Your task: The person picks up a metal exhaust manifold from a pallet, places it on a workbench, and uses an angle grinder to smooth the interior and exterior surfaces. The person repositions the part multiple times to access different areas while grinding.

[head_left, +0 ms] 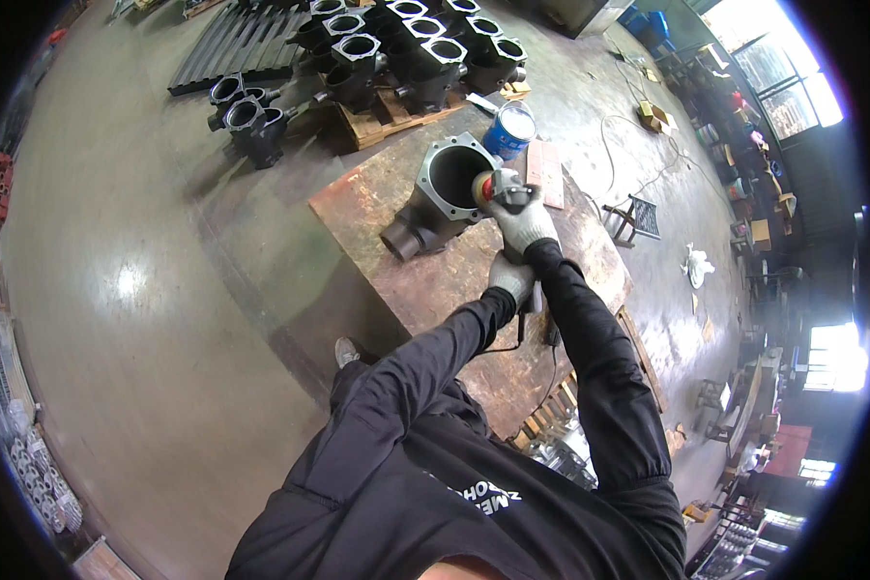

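A black cast valve body [421, 215] with a wide bore, a bare-metal bolt flange and a side outlet lies on the worn work table [358, 198]. Both my hands wear pale work gloves and grip an angle grinder [508, 188]. My right hand [529, 222] is closed around its front part, just behind the head. Lower down and nearer me, my left hand [512, 276] is wrapped around the grinder's rear body. The reddish disc [482, 188] is at the right edge of the flange; whether it touches the metal I cannot tell. The grinder's cord hangs down toward me.
Behind the casting stand a blue paint can [509, 132] and a reddish flat board [545, 174]. More black castings [356, 77] crowd a wooden pallet [387, 121] beyond the table. A small stool [634, 220] and loose cables are on the floor to the right.
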`<action>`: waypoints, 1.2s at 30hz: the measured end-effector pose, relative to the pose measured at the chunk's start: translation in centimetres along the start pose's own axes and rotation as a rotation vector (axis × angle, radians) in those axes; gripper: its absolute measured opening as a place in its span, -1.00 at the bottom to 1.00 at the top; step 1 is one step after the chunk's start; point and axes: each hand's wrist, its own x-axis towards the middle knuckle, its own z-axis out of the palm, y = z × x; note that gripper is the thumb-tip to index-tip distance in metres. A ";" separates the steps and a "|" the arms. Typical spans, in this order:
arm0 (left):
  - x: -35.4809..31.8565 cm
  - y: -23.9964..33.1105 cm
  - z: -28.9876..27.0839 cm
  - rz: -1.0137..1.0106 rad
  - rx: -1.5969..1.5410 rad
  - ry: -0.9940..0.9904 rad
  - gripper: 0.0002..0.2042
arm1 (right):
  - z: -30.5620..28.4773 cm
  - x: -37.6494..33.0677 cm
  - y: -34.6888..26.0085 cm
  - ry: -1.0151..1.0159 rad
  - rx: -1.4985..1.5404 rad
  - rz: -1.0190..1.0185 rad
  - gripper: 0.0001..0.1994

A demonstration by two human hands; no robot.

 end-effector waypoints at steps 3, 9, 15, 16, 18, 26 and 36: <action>-1.3 1.0 -0.2 -0.032 0.158 0.029 -0.58 | -0.4 -1.3 -1.0 0.040 0.091 0.043 -0.03; -5.7 2.9 -6.2 0.020 0.313 0.097 -0.45 | 2.3 -6.5 -6.3 -0.028 0.178 0.148 -0.09; -5.2 4.1 -6.8 -0.084 0.413 0.034 -0.44 | 1.4 -6.7 -7.5 0.065 0.241 0.254 -0.06; -4.9 4.3 -6.7 -0.112 0.499 -0.003 -0.44 | 0.9 -6.7 -7.5 0.085 0.243 0.276 -0.07; -5.2 4.4 -7.7 -0.092 0.462 -0.008 -0.47 | 1.1 -7.4 -8.4 0.117 0.303 0.284 -0.05; -4.3 6.6 -17.8 0.045 0.423 -0.023 -0.58 | 5.6 -8.7 -14.7 0.005 0.359 0.273 -0.06; -5.5 6.5 -9.8 -0.185 0.785 -0.140 -0.71 | 1.1 -8.6 -9.5 0.120 0.324 0.431 0.16</action>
